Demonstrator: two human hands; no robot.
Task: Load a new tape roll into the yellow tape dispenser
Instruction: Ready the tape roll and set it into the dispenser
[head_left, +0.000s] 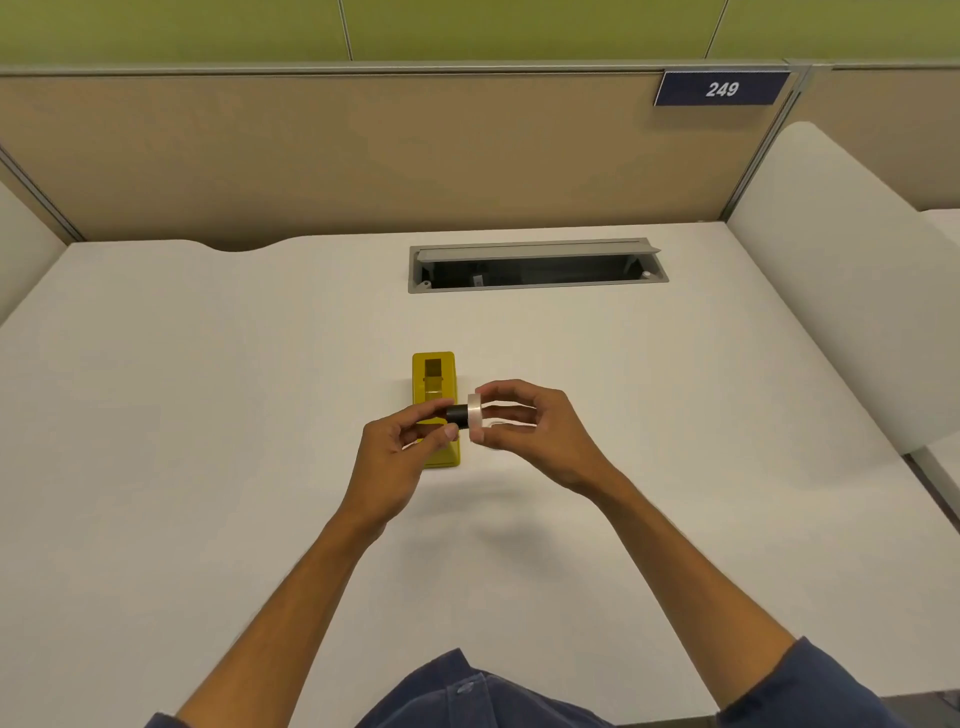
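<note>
Holding item: left hand (400, 447) pinches black spool core (457, 414); right hand (524, 426) grips tape roll (475, 418), both above yellow tape dispenser (435, 387) on desk (208, 415).

You are working at a white desk (208, 415) enclosed by beige partition panels (311, 156) at the back. A yellow tape dispenser (435, 379) stands directly on the desk surface, near its centre, its near end partly hidden. Beyond the dispenser, well apart from it, a grey cable access hatch (537, 265) is recessed into the desktop with its lid raised.
</note>
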